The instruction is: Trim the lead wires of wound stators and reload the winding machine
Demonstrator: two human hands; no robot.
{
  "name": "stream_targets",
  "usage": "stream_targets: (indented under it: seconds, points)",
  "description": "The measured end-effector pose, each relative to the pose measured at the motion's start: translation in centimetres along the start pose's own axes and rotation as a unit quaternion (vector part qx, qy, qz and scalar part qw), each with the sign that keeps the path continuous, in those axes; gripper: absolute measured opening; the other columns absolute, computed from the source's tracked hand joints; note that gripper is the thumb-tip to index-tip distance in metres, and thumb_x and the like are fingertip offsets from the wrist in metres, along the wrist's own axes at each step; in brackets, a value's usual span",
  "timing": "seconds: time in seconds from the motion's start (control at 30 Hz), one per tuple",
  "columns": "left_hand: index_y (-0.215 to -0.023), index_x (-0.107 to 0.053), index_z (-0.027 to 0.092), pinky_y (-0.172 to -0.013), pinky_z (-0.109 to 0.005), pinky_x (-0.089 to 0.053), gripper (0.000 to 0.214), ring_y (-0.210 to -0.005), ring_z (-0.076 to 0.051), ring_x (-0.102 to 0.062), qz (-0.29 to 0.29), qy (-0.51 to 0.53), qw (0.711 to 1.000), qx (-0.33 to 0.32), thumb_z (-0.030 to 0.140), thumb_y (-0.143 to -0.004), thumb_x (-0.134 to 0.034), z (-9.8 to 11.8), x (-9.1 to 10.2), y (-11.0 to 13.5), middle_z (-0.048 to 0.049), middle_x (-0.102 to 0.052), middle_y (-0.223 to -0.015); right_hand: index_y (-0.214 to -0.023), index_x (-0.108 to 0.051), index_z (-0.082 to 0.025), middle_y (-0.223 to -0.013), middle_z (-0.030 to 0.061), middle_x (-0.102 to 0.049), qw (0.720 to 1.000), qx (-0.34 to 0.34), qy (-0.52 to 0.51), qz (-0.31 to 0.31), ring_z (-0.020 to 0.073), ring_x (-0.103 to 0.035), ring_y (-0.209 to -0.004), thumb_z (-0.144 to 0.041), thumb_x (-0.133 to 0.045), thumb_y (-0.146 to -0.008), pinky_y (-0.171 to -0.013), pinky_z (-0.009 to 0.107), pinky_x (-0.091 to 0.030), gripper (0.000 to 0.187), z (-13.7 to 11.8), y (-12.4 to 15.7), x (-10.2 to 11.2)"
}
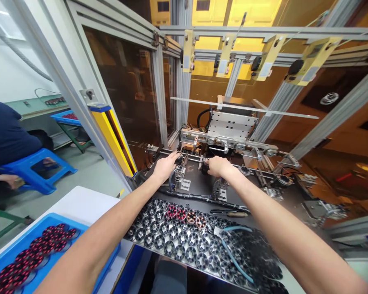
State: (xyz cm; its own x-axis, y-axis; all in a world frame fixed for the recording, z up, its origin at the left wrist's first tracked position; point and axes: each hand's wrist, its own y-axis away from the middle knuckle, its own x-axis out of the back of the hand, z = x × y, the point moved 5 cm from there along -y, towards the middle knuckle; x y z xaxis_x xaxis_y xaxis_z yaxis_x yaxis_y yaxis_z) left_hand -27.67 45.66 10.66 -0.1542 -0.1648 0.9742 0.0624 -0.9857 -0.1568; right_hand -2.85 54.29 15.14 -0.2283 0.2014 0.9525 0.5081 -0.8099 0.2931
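The left hand (164,168) closes in a narrow grip over a thin steel rod (173,153) at the front of the machine (231,125). The right hand (219,166) curls down onto a small black fitting (205,167) farther along, but its fingers hide the fitting, so I cannot tell whether that grip is shut on it. Both parts sit at the machine's front edge, seemingly where hands can reach them through the open frame. Along the near edge of the black bed (199,192), a metal sheet (184,264) carries rows of black slotted rings (173,232), with a few red-wound rings (180,214) at its far edge, probably kept within easy reach. A blue tray (49,222) holding more red-wound rings stands at the left corner of the white surface (79,202).
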Motion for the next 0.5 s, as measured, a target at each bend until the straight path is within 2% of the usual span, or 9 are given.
stream_targets:
  seconds: [0.17,0.27,0.33,0.4,0.47,0.5]
  points:
    - [-0.180,-0.068,0.024,-0.132,-0.063,-0.071,0.061,-0.154,-0.036,-0.079,-0.010,0.009,1.000,0.010,0.038,-0.123,-0.086,1.1,1.2,1.1,-0.0189,-0.067,-0.183,-0.160,-0.079,-0.022,-0.164,0.0153,-0.078,0.999,-0.023,-0.004,-0.031,0.0323,-0.082,-0.142,-0.051,-0.087,-0.121,-0.121,0.057,-0.075,0.049,-1.0,0.3,1.2]
    - [-0.173,-0.073,0.023,-0.132,-0.063,-0.071,0.055,-0.154,-0.036,-0.079,-0.007,0.026,1.000,0.008,0.038,-0.122,-0.087,1.7,3.2,1.2,-0.0182,-0.071,-0.179,-0.160,-0.078,-0.022,-0.164,0.0152,-0.079,0.999,-0.028,-0.008,-0.037,0.0325,-0.082,-0.142,-0.050,-0.088,-0.120,-0.120,0.057,-0.075,0.050,-1.5,1.2,2.1]
    - [-0.164,-0.079,0.022,-0.133,-0.062,-0.071,0.047,-0.154,-0.035,-0.079,0.008,0.043,0.999,0.008,0.039,-0.121,-0.089,2.0,5.7,1.0,-0.0171,-0.075,-0.174,-0.160,-0.079,-0.022,-0.164,0.0150,-0.079,0.999,-0.032,-0.007,-0.035,0.0325,-0.082,-0.142,-0.050,-0.088,-0.120,-0.120,0.056,-0.075,0.050,-1.9,2.1,2.7]
    - [-0.162,-0.081,0.022,-0.135,-0.061,-0.070,0.044,-0.154,-0.034,-0.079,0.047,0.065,0.997,0.019,0.038,-0.122,-0.088,2.4,9.1,1.6,-0.0167,-0.076,-0.173,-0.160,-0.078,-0.022,-0.163,0.0150,-0.079,0.999,-0.037,-0.006,-0.029,0.0326,-0.082,-0.142,-0.050,-0.088,-0.120,-0.120,0.057,-0.075,0.050,-2.4,2.9,3.2]
    - [-0.174,-0.073,0.023,-0.137,-0.059,-0.068,0.047,-0.156,-0.033,-0.079,0.108,0.088,0.989,0.043,0.036,-0.128,-0.076,3.2,12.3,4.2,-0.0179,-0.072,-0.179,-0.161,-0.078,-0.021,-0.163,0.0153,-0.079,0.999,-0.042,-0.007,-0.021,0.0329,-0.082,-0.142,-0.051,-0.088,-0.120,-0.120,0.058,-0.075,0.052,-3.1,3.4,3.5]
    - [-0.181,-0.067,0.023,-0.140,-0.057,-0.066,0.049,-0.158,-0.031,-0.078,0.138,0.097,0.984,0.056,0.033,-0.133,-0.065,4.0,13.4,6.6,-0.0186,-0.069,-0.183,-0.161,-0.078,-0.021,-0.163,0.0153,-0.079,0.999,-0.045,-0.010,-0.017,0.0330,-0.082,-0.142,-0.051,-0.088,-0.120,-0.120,0.058,-0.075,0.052,-3.4,3.5,3.5]
